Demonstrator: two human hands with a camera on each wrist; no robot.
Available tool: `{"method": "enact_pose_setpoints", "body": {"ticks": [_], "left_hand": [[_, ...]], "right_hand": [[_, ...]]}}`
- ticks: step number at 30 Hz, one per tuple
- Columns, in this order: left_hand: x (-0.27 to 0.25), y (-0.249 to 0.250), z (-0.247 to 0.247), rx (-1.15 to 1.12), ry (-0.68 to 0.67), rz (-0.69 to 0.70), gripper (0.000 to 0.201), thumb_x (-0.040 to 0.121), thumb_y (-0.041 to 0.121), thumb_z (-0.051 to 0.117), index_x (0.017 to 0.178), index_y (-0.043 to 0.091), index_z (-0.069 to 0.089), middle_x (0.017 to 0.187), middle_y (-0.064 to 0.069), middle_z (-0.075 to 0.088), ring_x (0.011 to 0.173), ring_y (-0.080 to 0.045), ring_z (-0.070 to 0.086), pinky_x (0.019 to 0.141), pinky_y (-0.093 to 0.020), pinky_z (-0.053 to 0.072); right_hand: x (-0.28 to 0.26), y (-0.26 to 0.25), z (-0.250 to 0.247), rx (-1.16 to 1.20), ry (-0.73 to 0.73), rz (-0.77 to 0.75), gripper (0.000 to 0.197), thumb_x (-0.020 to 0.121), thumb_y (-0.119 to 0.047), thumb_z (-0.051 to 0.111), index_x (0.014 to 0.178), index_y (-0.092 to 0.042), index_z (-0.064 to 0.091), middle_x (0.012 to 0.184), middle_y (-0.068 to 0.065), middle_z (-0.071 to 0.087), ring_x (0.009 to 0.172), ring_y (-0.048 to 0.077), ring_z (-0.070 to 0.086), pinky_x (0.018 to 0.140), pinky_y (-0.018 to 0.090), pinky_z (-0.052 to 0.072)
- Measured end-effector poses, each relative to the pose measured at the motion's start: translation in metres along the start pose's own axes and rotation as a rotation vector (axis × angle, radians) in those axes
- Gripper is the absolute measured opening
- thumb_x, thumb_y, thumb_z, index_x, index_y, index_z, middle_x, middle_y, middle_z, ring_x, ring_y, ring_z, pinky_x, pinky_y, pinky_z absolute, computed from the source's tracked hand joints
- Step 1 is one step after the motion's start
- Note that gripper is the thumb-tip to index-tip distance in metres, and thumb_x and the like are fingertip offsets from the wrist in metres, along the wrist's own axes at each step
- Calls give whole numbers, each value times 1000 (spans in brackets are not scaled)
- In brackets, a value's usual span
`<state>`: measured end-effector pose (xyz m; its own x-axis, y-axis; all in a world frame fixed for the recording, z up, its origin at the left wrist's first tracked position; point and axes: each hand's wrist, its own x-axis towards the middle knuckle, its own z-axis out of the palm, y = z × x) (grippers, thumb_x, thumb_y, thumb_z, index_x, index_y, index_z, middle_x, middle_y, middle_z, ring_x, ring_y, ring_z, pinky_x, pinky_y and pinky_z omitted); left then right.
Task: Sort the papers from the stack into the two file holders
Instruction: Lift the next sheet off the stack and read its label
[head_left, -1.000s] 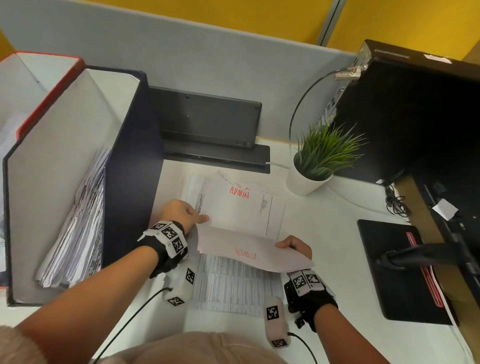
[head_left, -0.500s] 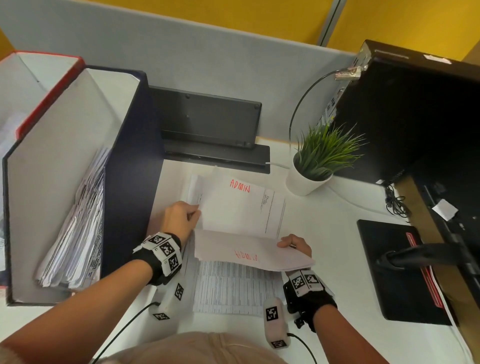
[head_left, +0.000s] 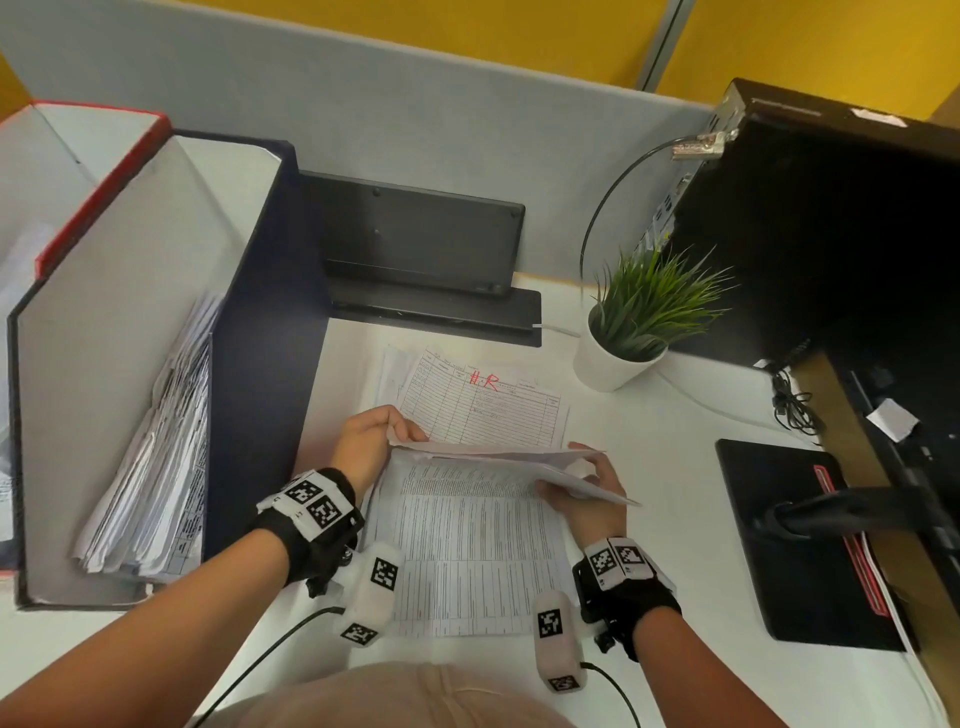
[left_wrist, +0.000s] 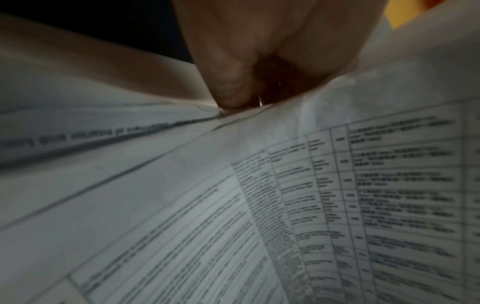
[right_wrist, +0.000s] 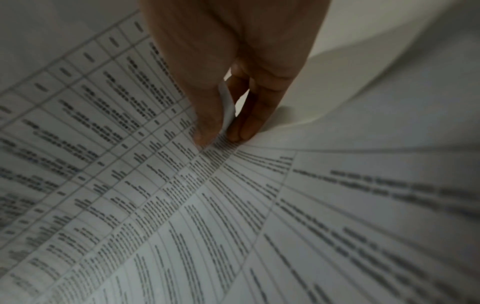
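A stack of papers (head_left: 467, 551) lies on the white desk in front of me. Its top sheets (head_left: 498, 457) are bent back toward me, which exposes a table sheet marked "H.R" in red (head_left: 483, 382). My left hand (head_left: 402, 434) pinches the left edge of the bent sheets; the left wrist view shows the hand (left_wrist: 233, 102) pressed on the paper edge. My right hand (head_left: 569, 475) pinches their right edge, thumb and fingers on a sheet in the right wrist view (right_wrist: 221, 135). The dark blue file holder (head_left: 260, 322) stands at the left with papers (head_left: 156, 441) inside. A red-edged holder (head_left: 104, 171) stands behind it.
A small potted plant (head_left: 639, 322) stands right of the stack. A black monitor (head_left: 831, 234) and its stand base (head_left: 800, 545) fill the right side. A black keyboard (head_left: 421, 244) leans on the grey partition at the back.
A sheet marked ADMIN was on top of the far half; it is now bent back with the others, and an H.R sheet shows. My left hand has shifted to the bent edge.
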<state>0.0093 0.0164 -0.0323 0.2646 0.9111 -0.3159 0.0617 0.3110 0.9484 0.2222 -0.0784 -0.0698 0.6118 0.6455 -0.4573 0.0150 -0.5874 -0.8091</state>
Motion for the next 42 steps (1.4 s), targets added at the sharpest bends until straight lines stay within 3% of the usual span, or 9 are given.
{"method": "enact_pose_setpoints", "body": {"ticks": [1,5,9,11,14,22,28,33,42], "left_hand": [[0,1,0,-7,-7,-25,34,82,-13,31,62,5,52,79,-17,61,79,-27,57,70,-24,51],[3,0,0,-17,-45,-128,36,97,26,35,104,7,65,107,-10,68,103,-27,61,94,-39,45],[2,2,3,-66,-105,-130,47,89,62,33,114,32,60,113,6,66,109,-15,60,96,-34,43],[-4,5,7,119,-132,-46,24,88,49,50,107,36,58,107,16,65,106,-9,61,82,-22,48],[-9,7,12,379,-120,131,38,88,17,61,124,21,51,118,6,61,108,-10,58,84,-21,49],[-27,57,15,88,112,506,31,84,9,66,106,29,56,98,23,62,92,13,61,69,-3,48],[-29,36,12,70,166,371,34,83,8,66,116,3,61,104,5,64,90,2,62,69,-4,49],[-25,39,8,18,184,389,25,83,11,67,104,24,63,95,19,63,84,15,62,66,-3,48],[-15,27,5,184,173,181,32,81,15,69,111,5,65,103,-3,69,80,-3,63,61,-9,50]], "right_hand": [[0,0,0,-122,14,40,33,82,1,64,110,-9,50,123,14,59,108,24,58,80,21,46],[-8,0,-5,27,80,-200,24,76,-24,75,90,-8,63,97,13,64,89,25,61,85,36,49],[-11,-16,0,179,114,-236,36,88,-25,62,119,-9,58,117,7,63,103,18,58,88,29,47],[-13,-25,1,237,142,-267,35,89,-21,60,122,-10,57,117,6,63,103,16,58,86,27,46],[-20,-40,1,301,201,-344,28,89,-16,61,116,-9,57,112,5,63,105,20,60,84,27,48],[-58,-107,-17,584,114,-725,29,88,-13,62,112,-28,54,111,-15,65,107,0,61,85,16,52],[-60,-81,1,452,-19,-580,29,80,-7,69,103,-23,61,96,-17,65,94,1,65,85,25,55],[-50,-74,6,525,-31,-567,27,78,-14,73,94,-34,63,89,-27,70,92,-6,65,72,13,54],[-41,-57,25,402,-14,-474,35,81,-12,70,105,-32,56,97,-22,60,99,5,61,88,23,50]]}}
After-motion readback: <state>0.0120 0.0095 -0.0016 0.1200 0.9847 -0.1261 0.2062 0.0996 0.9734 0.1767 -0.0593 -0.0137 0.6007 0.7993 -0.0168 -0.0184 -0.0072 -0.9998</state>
